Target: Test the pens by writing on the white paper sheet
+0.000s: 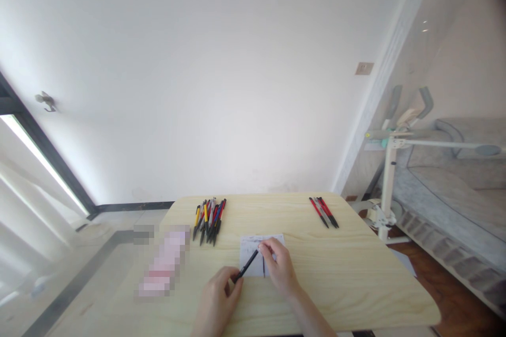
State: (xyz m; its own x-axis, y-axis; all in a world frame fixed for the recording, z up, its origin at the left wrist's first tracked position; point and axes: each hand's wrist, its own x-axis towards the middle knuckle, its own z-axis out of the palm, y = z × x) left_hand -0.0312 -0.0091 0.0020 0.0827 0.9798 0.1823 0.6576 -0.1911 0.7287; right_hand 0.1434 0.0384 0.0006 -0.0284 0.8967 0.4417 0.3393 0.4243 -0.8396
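My left hand [219, 295] pinches the lower end of a black pen [246, 265], while my right hand [278, 266] grips its upper end with closed fingers. The pen lies slanted over a small white sheet of paper [249, 248] with faint writing, near the front of a light wooden table [356, 274]. A thin dark refill or line [263, 266] shows on the paper just below my right fingers. A bunch of several pens [209, 218] in yellow, red, blue and black lies at the back left. A smaller group of red and black pens [324, 212] lies at the back right.
A blurred pinkish patch [164, 266] covers something at the table's left. A white wall stands behind. To the right are a white stand [389, 179] and a grey padded bed or sofa [454, 189]. A window frame runs along the left.
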